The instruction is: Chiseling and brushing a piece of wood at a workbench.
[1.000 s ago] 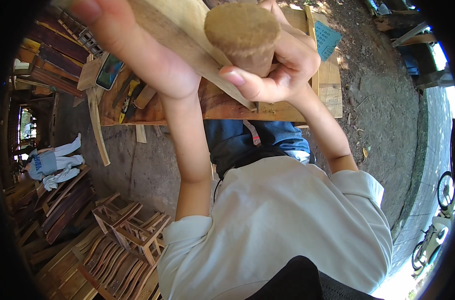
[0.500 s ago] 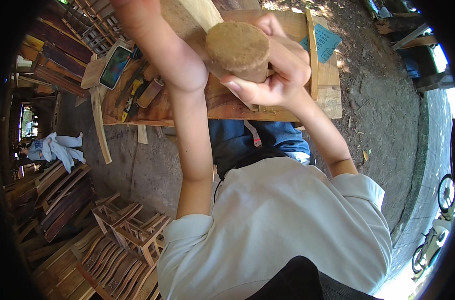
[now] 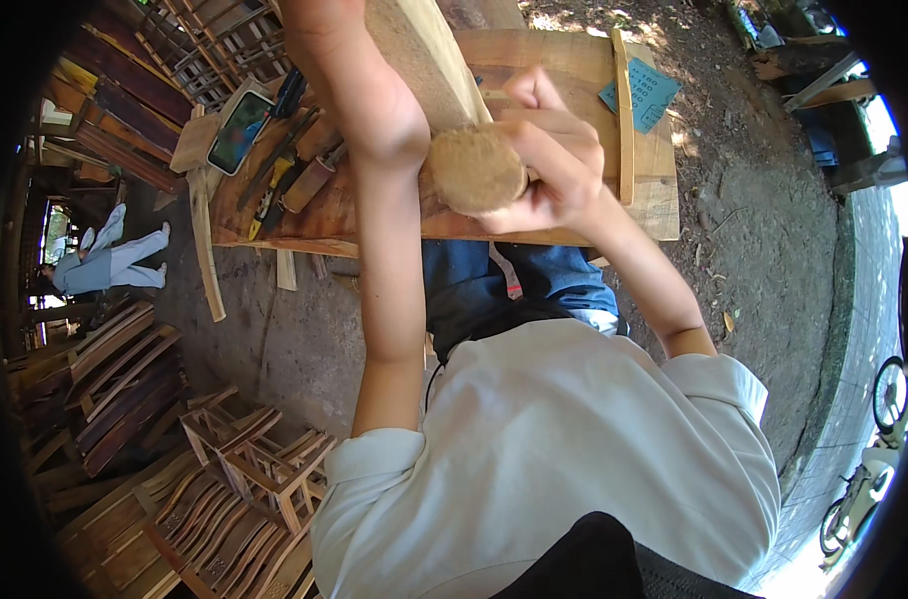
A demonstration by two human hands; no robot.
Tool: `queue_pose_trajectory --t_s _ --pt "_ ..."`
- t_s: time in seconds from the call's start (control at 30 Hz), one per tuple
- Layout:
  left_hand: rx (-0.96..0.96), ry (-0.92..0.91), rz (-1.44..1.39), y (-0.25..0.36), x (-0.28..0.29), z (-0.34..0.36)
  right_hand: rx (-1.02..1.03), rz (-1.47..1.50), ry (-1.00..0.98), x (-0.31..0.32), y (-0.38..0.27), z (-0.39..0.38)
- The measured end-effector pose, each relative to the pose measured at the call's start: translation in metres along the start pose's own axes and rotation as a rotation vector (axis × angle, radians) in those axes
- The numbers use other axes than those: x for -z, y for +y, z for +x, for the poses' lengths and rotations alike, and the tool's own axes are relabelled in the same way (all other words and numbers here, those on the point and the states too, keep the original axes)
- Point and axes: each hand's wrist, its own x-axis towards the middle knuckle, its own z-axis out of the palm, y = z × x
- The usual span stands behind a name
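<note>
Gripping the round-ended wooden piece (image 3: 477,170), the right hand (image 3: 562,168) apparently steadies it; the left hand (image 3: 354,65) adjoins the timber (image 3: 426,60), grip indeterminable.

A person's right hand (image 3: 562,165) grips a round-ended wooden piece (image 3: 477,168) above a wooden counter (image 3: 652,185), the left hand (image 3: 359,85) alongside a pale timber (image 3: 424,60). A blue-green sheet (image 3: 652,97) lies at right, a phone (image 3: 238,133) at left; another person (image 3: 105,268) appears in the background.
</note>
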Motion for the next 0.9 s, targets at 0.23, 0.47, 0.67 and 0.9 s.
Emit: queue_pose_trajectory --t_s 0.23,0.47,0.67,0.9 --pt "-0.001 0.14 0.093 0.002 0.018 0.004 -0.111 -0.094 -0.111 0.046 -0.038 0.025" --pt "0.048 0.088 0.068 0.02 0.058 -0.006 -0.272 -0.364 0.391 0.07 -0.013 -0.026" --pt "0.271 0.246 0.198 0.094 0.122 -0.04 -0.916 -0.468 0.576 0.12 0.005 -0.011" --pt "0.653 0.751 0.311 0.131 0.197 -0.147 -1.157 0.091 0.558 0.152 0.063 -0.042"
